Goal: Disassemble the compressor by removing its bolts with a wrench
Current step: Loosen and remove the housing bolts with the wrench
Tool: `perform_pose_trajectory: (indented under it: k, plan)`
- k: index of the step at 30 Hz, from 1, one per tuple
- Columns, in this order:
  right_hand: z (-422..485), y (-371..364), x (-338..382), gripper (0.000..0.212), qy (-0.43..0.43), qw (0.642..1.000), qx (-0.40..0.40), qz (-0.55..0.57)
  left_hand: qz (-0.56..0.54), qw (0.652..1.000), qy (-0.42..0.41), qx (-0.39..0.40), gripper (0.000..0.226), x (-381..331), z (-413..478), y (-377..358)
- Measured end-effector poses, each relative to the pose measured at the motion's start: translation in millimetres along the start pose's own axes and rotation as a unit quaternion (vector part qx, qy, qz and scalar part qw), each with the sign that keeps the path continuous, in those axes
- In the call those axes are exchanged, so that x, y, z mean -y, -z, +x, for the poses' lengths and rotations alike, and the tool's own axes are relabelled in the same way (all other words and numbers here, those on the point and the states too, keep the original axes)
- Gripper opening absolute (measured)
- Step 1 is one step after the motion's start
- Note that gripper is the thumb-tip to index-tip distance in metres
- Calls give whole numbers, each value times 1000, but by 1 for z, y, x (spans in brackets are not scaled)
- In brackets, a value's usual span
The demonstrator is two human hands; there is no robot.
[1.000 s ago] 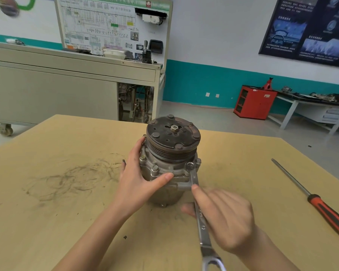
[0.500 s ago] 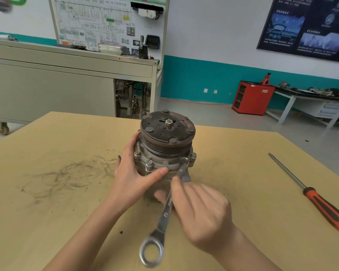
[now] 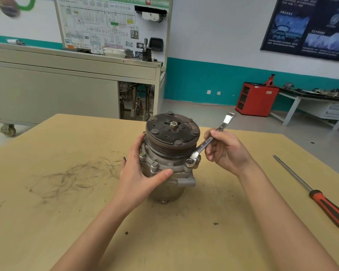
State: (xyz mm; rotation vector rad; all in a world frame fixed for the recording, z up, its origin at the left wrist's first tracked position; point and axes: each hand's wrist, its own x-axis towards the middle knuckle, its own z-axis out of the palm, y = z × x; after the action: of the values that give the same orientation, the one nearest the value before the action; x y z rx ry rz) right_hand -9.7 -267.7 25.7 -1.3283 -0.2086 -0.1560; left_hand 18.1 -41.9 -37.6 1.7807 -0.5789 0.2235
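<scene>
The grey compressor (image 3: 170,159) stands upright on the wooden table (image 3: 67,192), its dark pulley plate on top. My left hand (image 3: 141,173) wraps around its left side, thumb pressed on the front flange next to a bolt (image 3: 154,164). My right hand (image 3: 223,151) grips the shaft of a silver wrench (image 3: 209,139). The wrench's ring end sits on the bolt (image 3: 190,161) at the flange's right front. Its open end points up and to the right, above the table's far edge.
A screwdriver (image 3: 321,200) with an orange and black handle lies at the table's right edge. Dark scuff marks cover the table to the left. A grey cabinet on wheels (image 3: 67,90) and a red cabinet (image 3: 256,98) stand beyond the table.
The wrench has swung from pointing toward me round to the right, now pointing up and away. My right hand moved with it to the compressor's right side. My left hand kept its hold.
</scene>
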Motion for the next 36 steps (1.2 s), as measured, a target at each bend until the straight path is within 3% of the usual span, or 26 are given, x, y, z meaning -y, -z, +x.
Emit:
perform_pose_trajectory:
  k: [2,4,7,9,11,14,17,19,25,31,36]
  plan:
    - [0,0,3,37,31,999,-22,-4,3,1000,0,2,87,0,0,0]
    - [-11,-6,5,36,118,988,-88,-42,5,1000,-1,1,85,1,0,0]
    - [-39,-25,1,34,264,933,-179,-168,4,1000,-2,0,85,2,1,0]
    - [-58,-39,-5,30,348,882,-179,-261,3,1000,-3,-3,86,3,2,0]
    - [-72,-50,-10,32,420,799,-154,-401,6,1000,-5,-2,87,3,3,0]
    - [-82,-57,-18,46,509,609,-131,-594,10,1000,-9,1,88,3,2,0]
    - [-84,-61,-28,30,561,529,-96,-630,14,1000,-9,-2,95,2,3,-1]
    - [-84,-63,-32,19,571,509,-91,-638,15,1000,-9,0,98,2,3,-1]
    - [-87,-68,-43,23,566,471,-110,-668,0,1000,-4,0,99,2,2,0]
    - [-93,-61,-45,29,541,505,-122,-661,-5,1000,2,-3,94,2,1,0]
    - [-86,-77,-46,25,550,496,-138,-658,-4,1000,3,-8,98,4,2,-2]
